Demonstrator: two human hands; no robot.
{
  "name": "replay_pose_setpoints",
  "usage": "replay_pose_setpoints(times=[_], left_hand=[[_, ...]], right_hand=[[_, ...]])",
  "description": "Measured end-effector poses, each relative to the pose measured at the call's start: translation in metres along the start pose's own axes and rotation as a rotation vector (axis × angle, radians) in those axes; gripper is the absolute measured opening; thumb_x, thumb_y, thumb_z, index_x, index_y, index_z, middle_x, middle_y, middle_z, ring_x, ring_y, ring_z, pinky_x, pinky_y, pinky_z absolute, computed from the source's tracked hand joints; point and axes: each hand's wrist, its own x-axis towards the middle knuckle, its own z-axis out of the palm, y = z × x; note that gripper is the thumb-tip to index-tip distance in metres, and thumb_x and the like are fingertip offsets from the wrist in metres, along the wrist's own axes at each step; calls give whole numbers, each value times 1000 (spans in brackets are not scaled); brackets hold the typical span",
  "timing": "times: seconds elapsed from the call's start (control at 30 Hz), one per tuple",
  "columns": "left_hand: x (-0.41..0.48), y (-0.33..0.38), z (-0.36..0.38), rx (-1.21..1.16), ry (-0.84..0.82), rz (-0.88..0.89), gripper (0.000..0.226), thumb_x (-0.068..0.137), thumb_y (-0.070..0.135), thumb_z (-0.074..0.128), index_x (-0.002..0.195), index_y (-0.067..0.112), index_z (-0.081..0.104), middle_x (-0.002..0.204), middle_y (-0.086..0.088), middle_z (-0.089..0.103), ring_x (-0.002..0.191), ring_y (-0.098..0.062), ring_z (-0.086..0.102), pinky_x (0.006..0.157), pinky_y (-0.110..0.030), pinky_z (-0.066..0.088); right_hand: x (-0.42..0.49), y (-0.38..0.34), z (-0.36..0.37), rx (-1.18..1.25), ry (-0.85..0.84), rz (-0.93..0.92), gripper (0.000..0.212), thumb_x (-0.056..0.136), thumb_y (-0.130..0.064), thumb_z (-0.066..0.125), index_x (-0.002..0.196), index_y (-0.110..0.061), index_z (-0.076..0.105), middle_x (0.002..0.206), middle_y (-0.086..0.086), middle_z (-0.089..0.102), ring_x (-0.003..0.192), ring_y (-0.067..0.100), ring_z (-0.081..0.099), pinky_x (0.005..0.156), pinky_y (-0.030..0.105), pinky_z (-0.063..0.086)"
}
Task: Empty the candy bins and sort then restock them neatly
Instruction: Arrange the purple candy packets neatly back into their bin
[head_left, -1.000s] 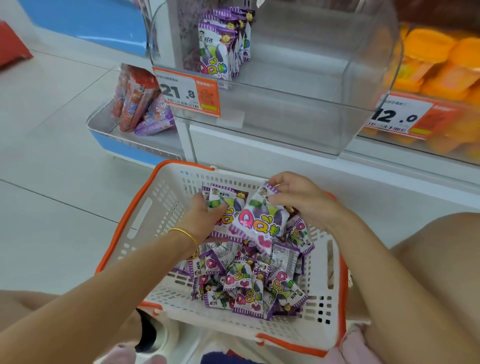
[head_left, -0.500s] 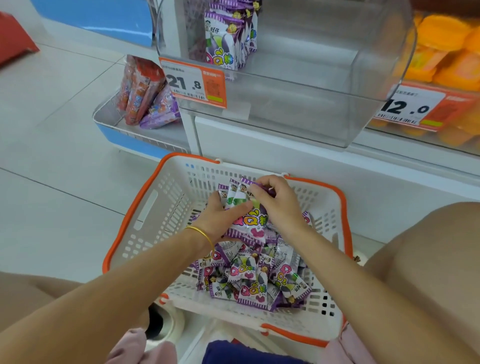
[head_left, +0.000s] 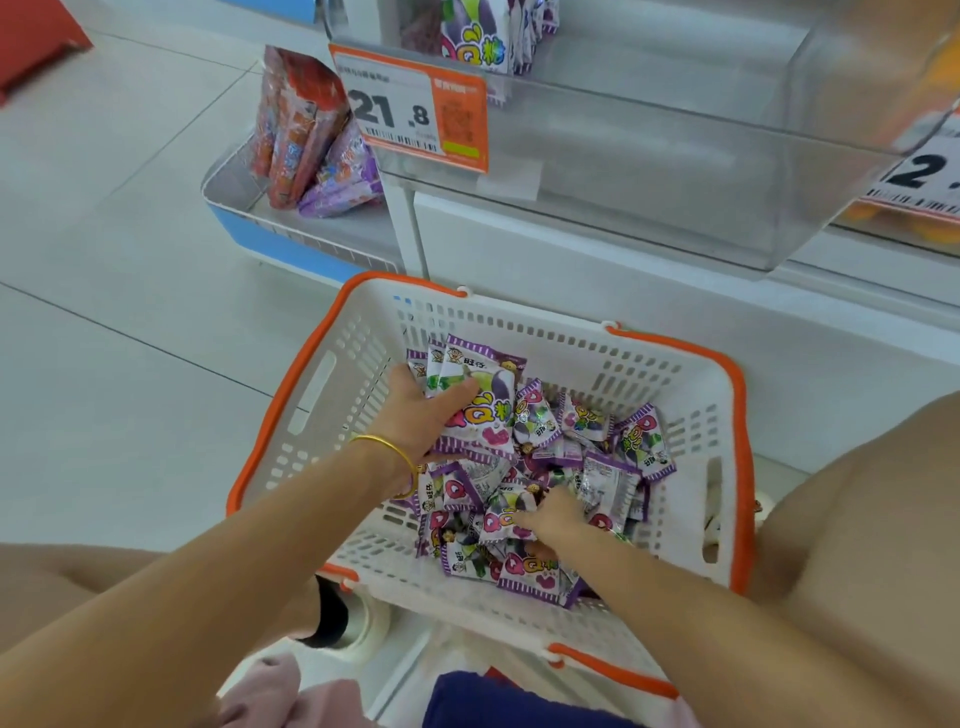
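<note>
The left hand (head_left: 421, 413) is kept curled round a stack of purple packets (head_left: 480, 397). The right hand (head_left: 557, 521) has been lowered among loose glossy packets (head_left: 609, 483) in the basket (head_left: 675, 395), and its grip cannot be told.

Bright, even light — edges warped

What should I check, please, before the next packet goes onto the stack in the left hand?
1. Left hand grips the packet stack securely: ok.
2. Stack edges lined up: not ok, the lower packets fan out at the top left.
3. Right hand has one packet pinched: cannot tell, its fingertips are down among the loose packets.
4. Basket holds more packets to sort: ok.
5. Clear bin has room beside its standing row: ok.
</note>
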Motion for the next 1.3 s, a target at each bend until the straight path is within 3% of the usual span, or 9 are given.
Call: replay_pose_setpoints(times=[0.07,0.17,0.37,0.5,0.63,0.73,0.87,1.13,1.3], left_hand=[[-1,2,0,5,-11,4,55,84,30,70,122,15,34,124,-15,57,98,-30,65,56,-35,59],[-1,5,0,-6,-17,14,60,84,29,70,128,13,33,118,-16,61,90,-29,68,55,-35,58],[-8,12,0,142,110,183,68,86,29,68,135,3,28,128,-18,52,99,-27,60,82,-39,53],[-21,22,2,161,186,266,56,91,23,63,131,-1,34,119,-17,56,86,-23,60,51,-15,47],[-37,28,9,182,185,330,60,90,28,63,134,0,32,126,-17,52,109,-27,55,73,-24,42],[-50,29,16,193,168,372,65,91,29,61,139,0,27,137,-22,44,124,-34,47,87,-31,38],[-57,28,21,141,101,401,68,93,31,58,140,5,17,140,-19,41,123,-31,47,97,-36,40],[-75,39,24,39,-20,469,47,97,36,45,130,7,27,103,4,57,82,7,52,56,-1,43],[-81,46,24,26,-49,564,85,76,61,62,135,14,24,134,-2,46,119,-14,51,99,-27,44]], right_hand=[[1,-2,-4,116,-18,64,35,84,-10,70,97,-7,38,80,11,48,71,24,57,62,31,58],[-11,-13,-33,335,-51,124,32,84,7,63,105,-3,42,81,15,52,65,25,58,60,35,55],[-60,-58,-103,729,73,-232,46,88,8,57,131,0,43,113,11,50,81,16,55,68,37,56],[-105,-78,-116,822,0,-359,27,83,7,51,96,-17,56,122,13,52,111,27,51,73,41,53],[-137,-82,-107,773,9,-387,13,79,-15,53,89,-23,55,116,11,58,106,29,55,92,45,44],[-147,-82,-102,778,65,-432,28,87,-43,61,102,-19,61,112,1,65,107,23,59,98,47,43],[-155,-82,-98,854,166,-515,27,90,-39,60,92,-13,65,98,10,73,95,27,68,94,48,50],[-174,-91,-95,838,86,-550,28,96,-47,45,111,-24,49,111,2,65,97,19,65,81,39,54],[-186,-103,-90,853,-13,-552,43,92,-53,45,122,-22,42,121,2,58,109,20,58,95,45,49]])
